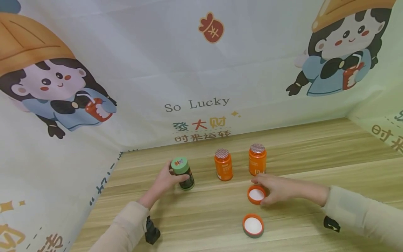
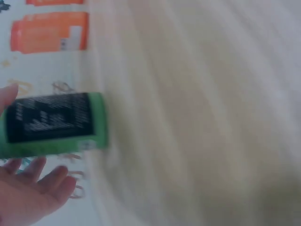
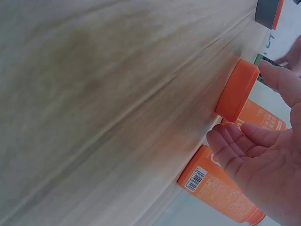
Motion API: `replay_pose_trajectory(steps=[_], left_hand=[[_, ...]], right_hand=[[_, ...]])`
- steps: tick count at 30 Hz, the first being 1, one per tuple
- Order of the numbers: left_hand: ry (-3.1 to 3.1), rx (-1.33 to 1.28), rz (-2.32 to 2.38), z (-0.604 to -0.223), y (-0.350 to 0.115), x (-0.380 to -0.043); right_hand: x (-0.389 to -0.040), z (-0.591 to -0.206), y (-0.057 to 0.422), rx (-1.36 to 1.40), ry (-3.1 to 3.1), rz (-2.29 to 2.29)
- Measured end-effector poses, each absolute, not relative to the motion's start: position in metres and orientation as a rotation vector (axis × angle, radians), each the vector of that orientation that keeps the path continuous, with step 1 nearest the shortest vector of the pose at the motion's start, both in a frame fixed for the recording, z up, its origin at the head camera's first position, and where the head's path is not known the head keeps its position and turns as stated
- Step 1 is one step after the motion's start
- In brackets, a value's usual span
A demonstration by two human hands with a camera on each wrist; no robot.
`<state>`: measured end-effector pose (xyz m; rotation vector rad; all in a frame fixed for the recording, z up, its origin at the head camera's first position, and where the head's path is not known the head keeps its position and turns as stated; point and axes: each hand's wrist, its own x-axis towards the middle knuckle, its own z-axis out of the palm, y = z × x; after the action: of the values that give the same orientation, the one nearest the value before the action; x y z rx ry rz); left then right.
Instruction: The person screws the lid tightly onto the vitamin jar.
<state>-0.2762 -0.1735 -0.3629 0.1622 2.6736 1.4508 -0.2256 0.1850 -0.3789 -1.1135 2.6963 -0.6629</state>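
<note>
My left hand (image 1: 168, 180) is at a small bottle with a green lid and dark label (image 1: 187, 180), which stands on the table. In the left wrist view a gap shows between the fingers (image 2: 54, 181) and that bottle, and the thumb is on its other side. An orange lid (image 1: 256, 194) lies upturned, its white liner showing. Around it, without gripping, is my right hand (image 1: 278, 190); the thumb is close to the rim in the right wrist view, and the fingers (image 3: 230, 146) stand apart from the lid. Whether the thumb touches cannot be told.
Two orange bottles (image 1: 224, 168) with foil-sealed mouths stand behind the lid, the right one (image 1: 257, 161) nearest my right fingers. A second upturned lid (image 1: 253, 225), grey outside with an orange rim, lies nearer me. A printed cloth (image 1: 201, 80) hangs behind the wooden table (image 1: 201, 224).
</note>
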Motion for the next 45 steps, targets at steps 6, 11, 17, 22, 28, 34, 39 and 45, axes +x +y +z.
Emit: replay_pose_trajectory(steps=[6,11,17,22,28,34,39,45], left_hand=[[2.847,0.333,1.491,-0.335,-0.156,-0.277],[3.007,0.455,1.527,-0.311,-0.128,-0.269],[2.797,0.494,1.831,-0.312,-0.091,-0.263],[2.692,0.373,1.793,-0.328,-0.070,-0.267],[2.649,0.202,1.691,-0.351,-0.059,-0.272],[2.564,0.132,1.702,-0.362,-0.053,-0.272],[2.534,0.106,1.740,-0.367,-0.048,-0.272],[2.526,0.080,1.753,-0.375,-0.044,-0.277]], right_hand=[[-0.226,-0.382,0.185,-1.147,2.697,-0.654],[-0.226,-0.382,0.185,-1.151,2.687,-0.666],[-0.227,-0.382,0.185,-1.143,2.697,-0.654],[-0.228,-0.383,0.184,-1.120,2.689,-0.645],[-0.229,-0.383,0.184,-1.103,2.695,-0.638],[-0.229,-0.382,0.183,-1.133,2.705,-0.615],[-0.229,-0.380,0.182,-1.134,2.709,-0.602],[-0.230,-0.380,0.181,-1.147,2.708,-0.583]])
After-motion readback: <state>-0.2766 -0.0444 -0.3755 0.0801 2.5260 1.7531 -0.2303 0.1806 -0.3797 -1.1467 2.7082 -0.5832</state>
